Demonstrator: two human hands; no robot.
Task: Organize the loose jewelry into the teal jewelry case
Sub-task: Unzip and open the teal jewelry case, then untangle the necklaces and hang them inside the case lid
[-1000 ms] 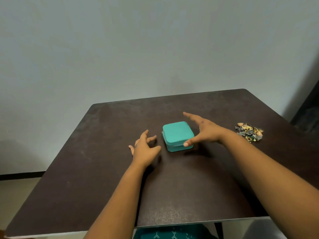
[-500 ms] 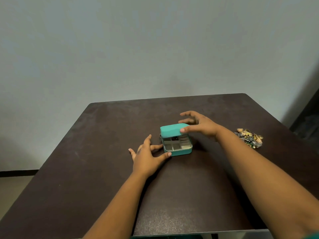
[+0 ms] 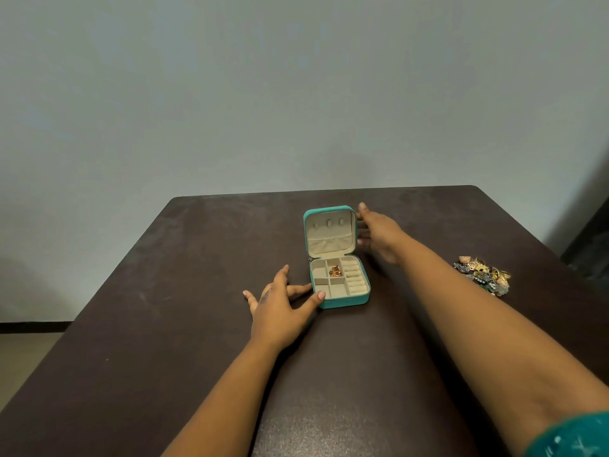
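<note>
Case [image 3: 339, 285] sits open mid-counter [image 3: 164, 324], lid upright, one small gold piece [image 3: 335, 271] in a back compartment. My left hand [image 3: 280, 311] rests spread beside its near-left corner, thumb touching the rim. My right hand [image 3: 379, 234], fingers straight, touches the lid's right edge. Loose jewelry [image 3: 482, 273] lies heaped well to the right.

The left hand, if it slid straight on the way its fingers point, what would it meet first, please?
Probably the teal jewelry case: the left hand points up and right at its base, and its thumb already seems to touch the near corner.

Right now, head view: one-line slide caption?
Teal jewelry case open on dark table, left hand steadying base, right hand at lid, loose jewelry piled aside.
</note>
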